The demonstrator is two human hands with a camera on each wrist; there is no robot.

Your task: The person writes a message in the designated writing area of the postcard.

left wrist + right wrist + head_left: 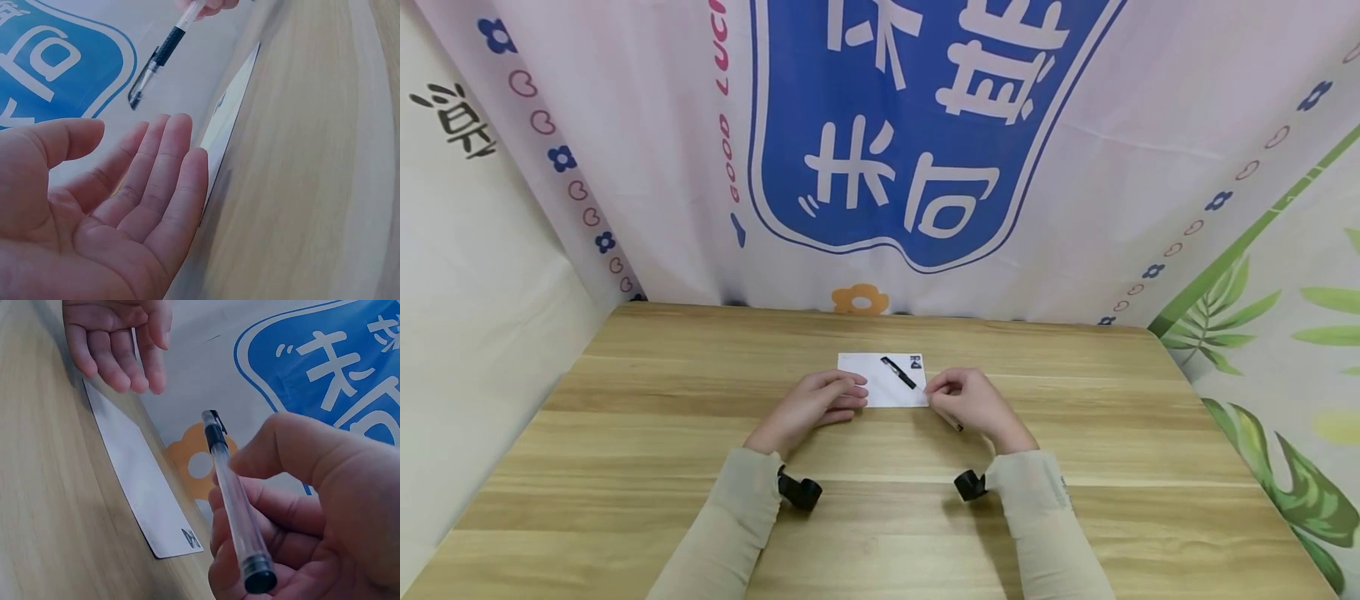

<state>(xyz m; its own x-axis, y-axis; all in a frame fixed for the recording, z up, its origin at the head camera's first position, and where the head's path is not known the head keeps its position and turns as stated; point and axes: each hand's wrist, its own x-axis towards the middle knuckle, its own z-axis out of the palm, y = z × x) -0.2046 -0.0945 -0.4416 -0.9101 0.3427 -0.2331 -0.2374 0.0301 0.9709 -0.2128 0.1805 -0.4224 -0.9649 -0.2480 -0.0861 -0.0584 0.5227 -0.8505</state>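
A clear-barrelled pen (236,506) with a black grip and a black clip at its far end is pinched between the thumb and fingers of my right hand (973,404). In the head view the pen's black front part (898,372) overlaps a white card (868,367) with a small black mark in its upper right corner. My left hand (816,402) is at the card's left edge, fingertips over its lower left part. Its palm (119,231) shows in the left wrist view, fingers extended and a little bent, nothing held.
A wood-grain table (880,533) lies under everything. Behind it hangs a pale cloth (685,250) with a blue printed sign, and leaf-patterned cloth (1300,350) covers the right side. Black wrist cameras (802,493) are strapped over both sleeves.
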